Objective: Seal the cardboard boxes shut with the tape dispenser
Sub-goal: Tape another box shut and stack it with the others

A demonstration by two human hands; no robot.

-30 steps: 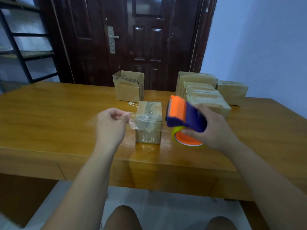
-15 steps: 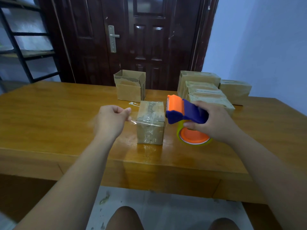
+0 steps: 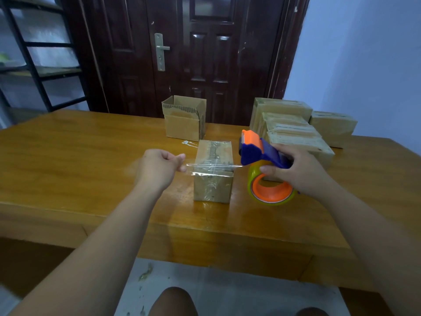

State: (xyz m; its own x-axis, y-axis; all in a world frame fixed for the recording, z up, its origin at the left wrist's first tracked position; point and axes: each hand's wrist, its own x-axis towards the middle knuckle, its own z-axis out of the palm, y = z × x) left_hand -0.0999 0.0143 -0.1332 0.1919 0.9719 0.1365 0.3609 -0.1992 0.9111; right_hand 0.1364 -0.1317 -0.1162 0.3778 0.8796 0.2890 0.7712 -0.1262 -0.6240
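Note:
A small closed cardboard box (image 3: 213, 176) stands near the front of the wooden table (image 3: 68, 160), with clear tape on its top and front. My right hand (image 3: 296, 172) grips the blue and orange tape dispenser (image 3: 262, 156), held just right of the box, its orange-cored roll low by the table. My left hand (image 3: 159, 169) pinches the free end of a clear tape strip (image 3: 211, 165). The strip stretches level from my left fingers across the box's near top edge to the dispenser's mouth.
An open cardboard box (image 3: 184, 119) stands behind the taped one. Several closed boxes (image 3: 293, 131) are grouped at the back right. A scrap of tape (image 3: 189, 143) lies on the table. A dark door and a black metal shelf (image 3: 38, 65) are beyond the table.
The strip has lengthened: my left hand pulled its end leftward while my right hand carried the dispenser right and slightly lower. The tape now spans across the box.

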